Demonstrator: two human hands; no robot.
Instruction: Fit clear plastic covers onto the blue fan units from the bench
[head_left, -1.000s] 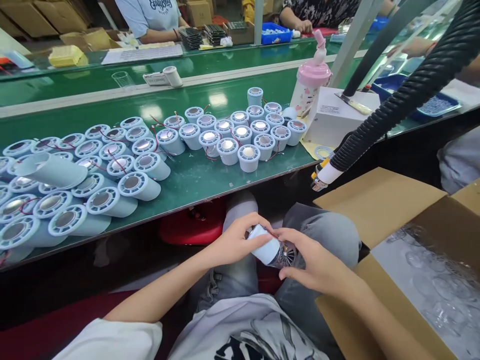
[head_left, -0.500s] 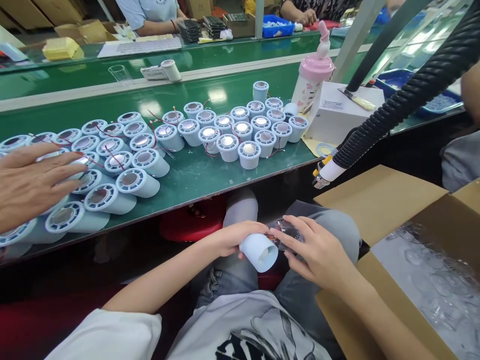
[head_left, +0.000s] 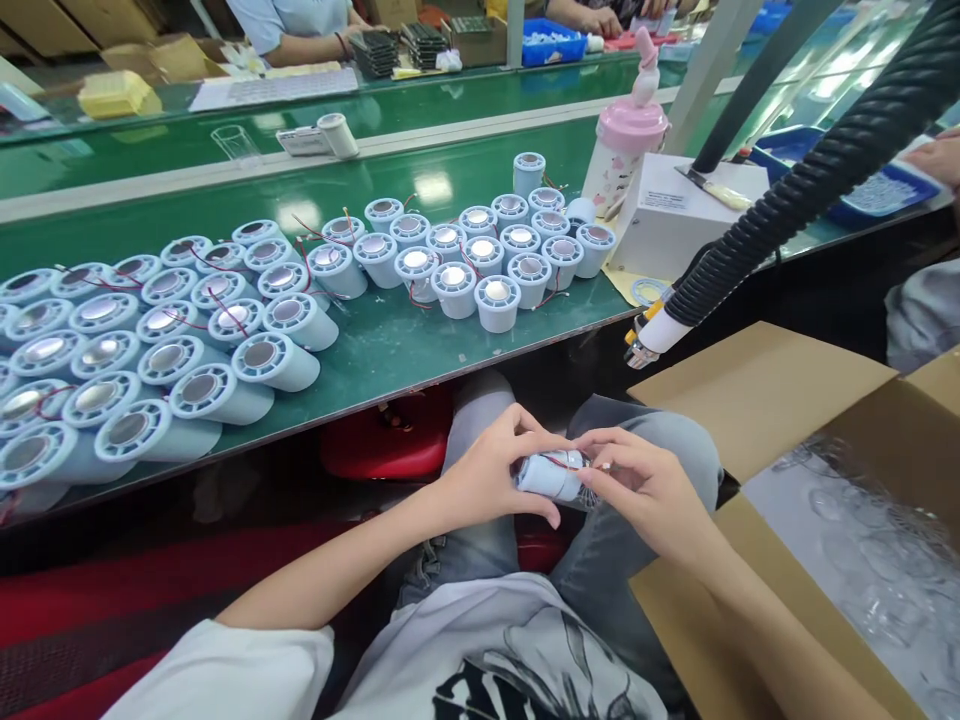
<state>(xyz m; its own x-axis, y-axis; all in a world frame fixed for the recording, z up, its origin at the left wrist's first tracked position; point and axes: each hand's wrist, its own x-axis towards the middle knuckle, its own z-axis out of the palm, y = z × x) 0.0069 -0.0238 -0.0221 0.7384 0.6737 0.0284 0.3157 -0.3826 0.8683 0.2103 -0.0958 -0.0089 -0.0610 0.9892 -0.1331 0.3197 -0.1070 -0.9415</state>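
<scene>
Over my lap, my left hand (head_left: 487, 475) is closed round a pale blue cylindrical housing (head_left: 550, 478), which lies on its side. Thin red wires run along the top of the housing. At the housing's right end, my right hand (head_left: 649, 480) pinches a clear plastic piece (head_left: 589, 488), partly hidden by the fingers. The two pieces meet or nearly meet; I cannot tell if they are joined. On the green bench ahead stand several like housings (head_left: 497, 303) with round metallic discs on top, some trailing red wires.
An open cardboard box (head_left: 757, 390) with clear plastic pieces (head_left: 892, 590) stands at my right. A black corrugated hose (head_left: 795, 190) hangs over the bench by a white box (head_left: 679, 215) and a pink-lidded bottle (head_left: 622, 150). Co-workers' arms (head_left: 307, 48) show across the bench.
My hands have turned the housing so its open end no longer faces me, and the clear piece is now at its right end. Another person's hand has left the housings at left.
</scene>
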